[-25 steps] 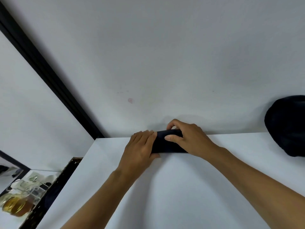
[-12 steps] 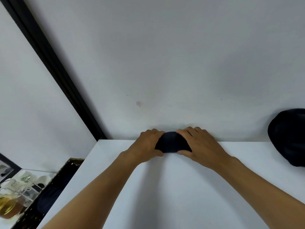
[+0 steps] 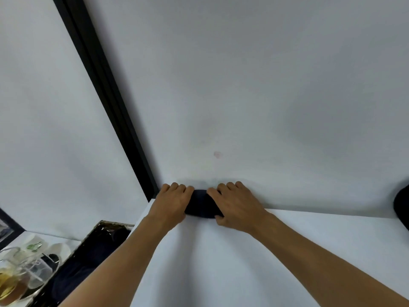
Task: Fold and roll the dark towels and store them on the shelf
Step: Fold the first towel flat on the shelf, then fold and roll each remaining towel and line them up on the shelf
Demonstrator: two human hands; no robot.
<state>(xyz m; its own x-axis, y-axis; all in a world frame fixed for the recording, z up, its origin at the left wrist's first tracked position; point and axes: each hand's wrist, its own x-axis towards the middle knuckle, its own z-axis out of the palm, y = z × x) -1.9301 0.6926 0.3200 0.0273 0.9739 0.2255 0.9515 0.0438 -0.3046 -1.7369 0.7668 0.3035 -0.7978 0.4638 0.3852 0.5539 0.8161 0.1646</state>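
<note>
Dark navy cloth, a rolled towel [image 3: 202, 204], sits clamped between two bare hands at the back edge of a white shelf [image 3: 254, 273], pressed against the pale wall [image 3: 243, 85] behind it. The left hand [image 3: 171, 203] covers the roll's left end, its fingers [image 3: 177, 187] curled over the top and touching the wall, its thumb tucked along the near side. The right hand [image 3: 238, 207] covers the right end in the same way, fingers bent over the top of the roll and thumb lying on the shelf surface at the front. Only a short middle stretch of the towel shows between the two hands. Both forearms reach in from the bottom of the view, across the bare white shelf top.

At the far right edge, another dark rounded bundle [image 3: 401, 207] rests on the same shelf against the wall, mostly cut off by the frame. A black vertical frame strip [image 3: 99, 85] runs diagonally up the wall from the shelf's left corner. Lower left, below the shelf, stands a woven dark basket [image 3: 93, 235] with dark cloth [image 3: 77, 273] inside. Beside it on a white surface are clear glass containers [image 3: 22, 273], one holding amber liquid.
</note>
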